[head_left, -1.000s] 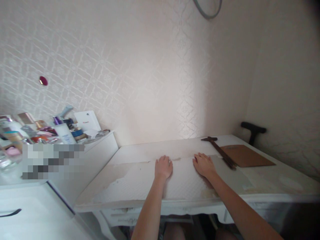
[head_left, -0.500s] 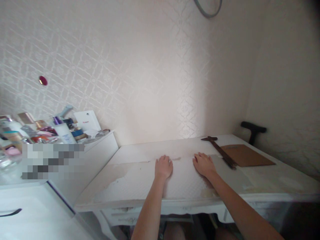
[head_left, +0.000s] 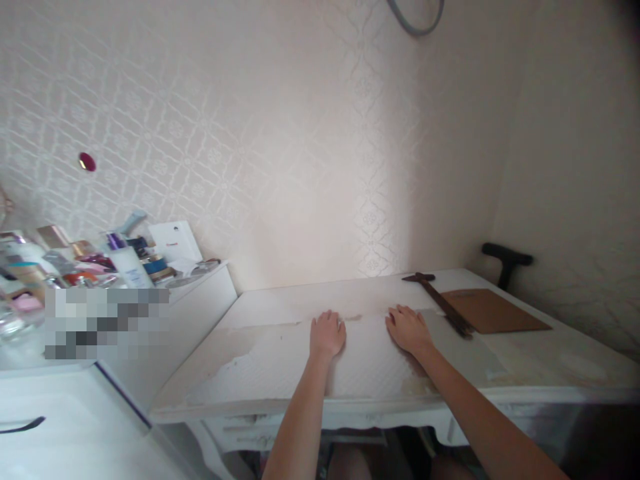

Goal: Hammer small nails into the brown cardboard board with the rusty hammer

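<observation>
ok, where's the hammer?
Head view, right of centre: the hammer lies on the white table, between the right hand and the brown board.

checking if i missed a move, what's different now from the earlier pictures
Nothing was taken hold of or let go, and nothing on the table visibly moved. Only a pinkish sliver, too cut off to identify, shows more at the far left edge. The left hand and right hand stayed palm down on the table, with the hammer and brown board as before.
</observation>
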A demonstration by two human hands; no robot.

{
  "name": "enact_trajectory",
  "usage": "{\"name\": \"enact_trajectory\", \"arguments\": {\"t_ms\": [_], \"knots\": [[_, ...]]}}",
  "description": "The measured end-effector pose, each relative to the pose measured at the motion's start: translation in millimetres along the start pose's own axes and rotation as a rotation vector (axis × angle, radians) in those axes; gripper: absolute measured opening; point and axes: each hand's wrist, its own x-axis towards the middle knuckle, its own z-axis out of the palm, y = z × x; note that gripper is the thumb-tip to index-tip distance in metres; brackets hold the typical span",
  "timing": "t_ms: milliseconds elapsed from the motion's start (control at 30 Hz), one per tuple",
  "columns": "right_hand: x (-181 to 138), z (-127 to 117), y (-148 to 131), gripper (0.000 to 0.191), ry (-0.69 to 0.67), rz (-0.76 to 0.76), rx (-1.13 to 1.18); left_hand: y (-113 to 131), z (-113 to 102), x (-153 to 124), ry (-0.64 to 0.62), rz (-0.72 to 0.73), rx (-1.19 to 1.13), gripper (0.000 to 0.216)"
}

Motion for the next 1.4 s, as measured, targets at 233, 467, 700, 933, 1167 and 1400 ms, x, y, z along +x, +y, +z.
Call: {"name": "enact_trajectory", "arguments": {"t_ms": [233, 467, 700, 933, 1167, 1400], "knots": [[0.0, 1.2, 0.1, 0.042, 0.000, 0.008, -0.004, 0.7, -0.8, -0.1, -0.012, -0.007, -0.009, 0.042], [0.0, -0.2, 0.0, 0.042, 0.002, 0.004, -0.008, 0.7, -0.4, -0.4, -0.001, -0.004, -0.005, 0.042], [-0.2, -1.1, -0.6, 0.042, 0.004, 0.005, -0.011, -0.7, 2.4, 1.0, 0.006, -0.004, 0.003, 0.041], [-0.3, -0.1, 0.0, 0.042, 0.004, 0.006, -0.018, -0.6, 1.9, 0.6, 0.016, 0.000, -0.007, 0.041], [-1.5, -2.6, -0.6, 0.042, 0.005, -0.001, -0.015, 1.5, -2.0, -1.3, 0.016, -0.005, -0.019, 0.041], [-0.6, -0.5, -0.6, 0.042, 0.000, 0.005, -0.010, -0.8, 2.2, 0.9, 0.015, 0.002, -0.018, 0.042]]}}
